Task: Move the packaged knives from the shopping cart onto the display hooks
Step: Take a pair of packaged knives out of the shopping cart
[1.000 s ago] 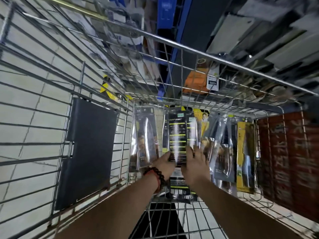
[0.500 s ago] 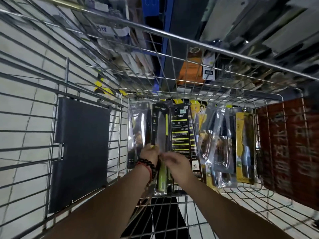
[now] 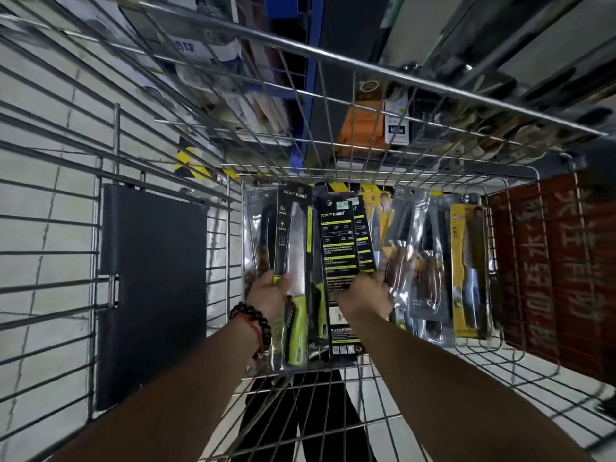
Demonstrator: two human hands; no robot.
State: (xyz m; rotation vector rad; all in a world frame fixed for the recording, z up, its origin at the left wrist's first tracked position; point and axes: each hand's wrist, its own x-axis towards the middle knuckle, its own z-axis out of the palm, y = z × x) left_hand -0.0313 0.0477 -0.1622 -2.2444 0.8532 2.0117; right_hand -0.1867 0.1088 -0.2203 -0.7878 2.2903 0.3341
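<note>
Wire-mesh steel shopping cart (image 3: pixel 166 168): packaged knives are stood in a row against its far end.

Knife with silver blade and lime-green handle, in a black-and-green blister card (image 3: pixel 295 278): held upright, face forward, at the left of the row.

Black card pack with yellow-green printed bands and a barcode (image 3: pixel 340 268): turned back outward, just beside the first, tilted slightly.

Clear plastic packs with dark and brown-handled knives (image 3: pixel 420 261): leaned together further right.

Yellow-carded knife pack (image 3: pixel 466 268): stood upright near the right end.

Knife packs (image 3: pixel 340 255) upright in cart (image 3: pixel 333 58) — flap panel (image 3: pixel 150 288) left.
</note>
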